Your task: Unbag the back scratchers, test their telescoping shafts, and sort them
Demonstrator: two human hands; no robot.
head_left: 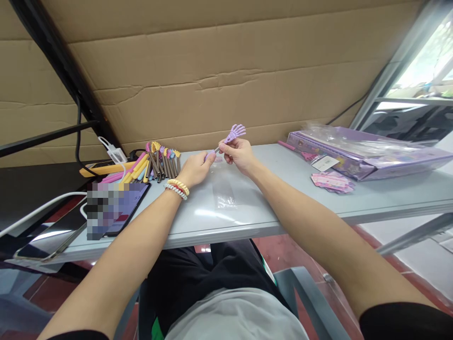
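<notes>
A purple back scratcher [236, 133] with a skeleton-hand head is held between my two hands above the table. My left hand [197, 168] is closed round its purple handle end. With thumb and fingers pinched, my right hand [241, 154] grips it just below the head, and a short piece of metal rod shows between the hands. Under them a clear plastic bag [225, 194] lies flat on the tabletop. To the left of my left hand is a pile of metal rods with coloured hand-shaped heads [163, 163], next to loose coloured handles [139, 170].
At the right are a purple box [380, 163] with clear plastic bags on it, a pink back scratcher [302, 152] and pink printed cards [333, 182]. A tablet-like device [132, 208], a phone [53, 233] and white cables lie left. Cardboard [230, 61] stands behind the table.
</notes>
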